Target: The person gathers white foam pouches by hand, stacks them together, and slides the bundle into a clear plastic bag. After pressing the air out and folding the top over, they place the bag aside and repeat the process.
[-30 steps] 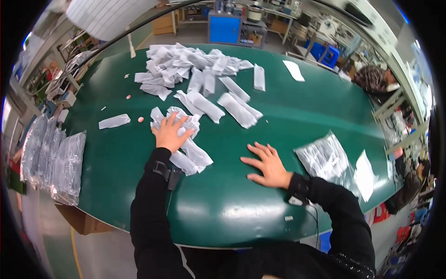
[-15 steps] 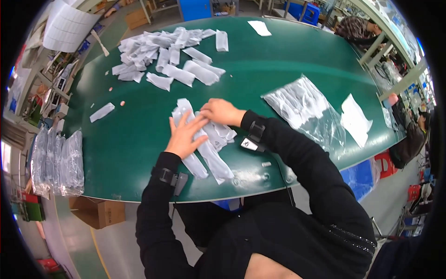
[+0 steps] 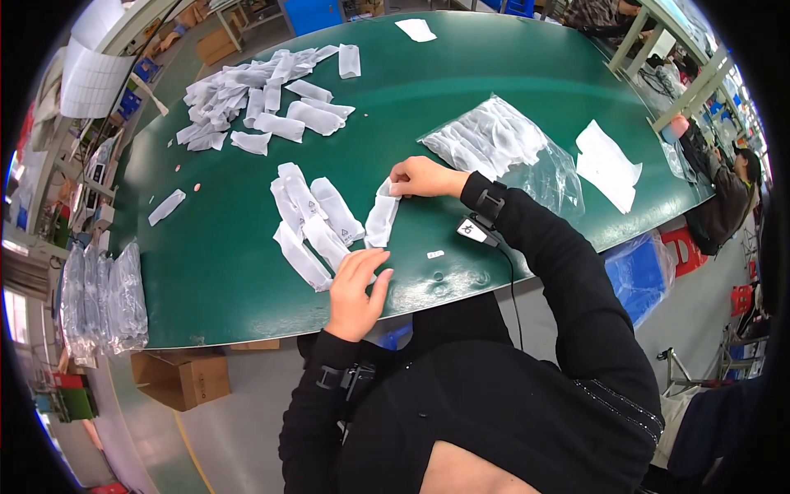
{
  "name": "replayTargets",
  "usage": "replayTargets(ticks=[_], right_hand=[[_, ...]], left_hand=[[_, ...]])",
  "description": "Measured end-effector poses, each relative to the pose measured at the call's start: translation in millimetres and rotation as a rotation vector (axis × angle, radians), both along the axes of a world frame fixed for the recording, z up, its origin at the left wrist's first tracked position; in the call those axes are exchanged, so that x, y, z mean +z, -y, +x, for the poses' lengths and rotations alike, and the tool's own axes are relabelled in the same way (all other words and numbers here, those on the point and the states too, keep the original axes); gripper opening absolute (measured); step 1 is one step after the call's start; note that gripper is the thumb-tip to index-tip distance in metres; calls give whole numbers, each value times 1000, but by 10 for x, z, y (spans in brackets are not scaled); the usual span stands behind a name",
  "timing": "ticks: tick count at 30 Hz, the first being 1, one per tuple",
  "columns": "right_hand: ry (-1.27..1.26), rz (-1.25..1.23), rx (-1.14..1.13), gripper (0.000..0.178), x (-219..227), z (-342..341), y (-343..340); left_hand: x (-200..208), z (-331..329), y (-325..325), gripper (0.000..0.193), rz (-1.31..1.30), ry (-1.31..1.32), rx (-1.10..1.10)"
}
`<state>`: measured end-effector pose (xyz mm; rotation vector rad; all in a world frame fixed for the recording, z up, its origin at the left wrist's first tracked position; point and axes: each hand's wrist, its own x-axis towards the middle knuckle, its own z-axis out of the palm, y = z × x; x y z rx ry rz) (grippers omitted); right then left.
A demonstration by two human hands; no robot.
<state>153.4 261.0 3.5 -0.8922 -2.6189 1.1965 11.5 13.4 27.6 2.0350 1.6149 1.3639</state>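
Note:
My right hand [image 3: 425,178] pinches the top end of a narrow whitish, frosted plastic pouch [image 3: 381,217]. The pouch hangs down toward my left hand, its lower end close to those fingertips. My left hand [image 3: 355,295] has its fingers stretched and the thumb apart, near the table's front edge. I cannot tell if its fingertips touch the held pouch or the pouch beside it. Left of the held one, several similar pouches [image 3: 301,260] lie loosely overlapped, some with small printed marks. What the pouches contain, if anything, does not show.
A heap of similar pouches [image 3: 239,89] covers the green table's [image 3: 461,272] far left. A transparent bag [image 3: 494,136] full of them lies right, beside white paper [image 3: 607,165]. Packed bags [image 3: 103,292] sit at the left edge. A cable [image 3: 512,288] runs from my right wrist.
My right hand has moved right, drawing one pouch away from the group. My left hand has lifted off the pouches and come nearer to me. The view has shifted a little.

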Motion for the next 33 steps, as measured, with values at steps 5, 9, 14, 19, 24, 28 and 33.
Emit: replayTargets(ticks=[5, 9, 14, 19, 24, 28, 33], right_hand=[[-239, -8, -87, 23, 152, 150, 173], [-189, -47, -155, 25, 196, 226, 162], [-148, 447, -194, 42, 52, 252, 397], [-311, 471, 182, 38, 285, 309, 939], [-280, 511, 208, 28, 110, 308, 806], [-281, 569, 257, 24, 152, 386, 797], [-305, 267, 281, 23, 288, 438, 673]], left_hand=[[-85, 155, 29, 26, -21, 31, -3], [-162, 207, -17, 36, -63, 53, 121], [-362, 174, -332, 30, -96, -291, 236], [-447, 79, -529, 18, -422, 287, 94], [-451, 69, -529, 16, -330, 824, -97], [-430, 74, -471, 19, -338, 831, -120], [-336, 143, -391, 35, -429, 575, 94]])
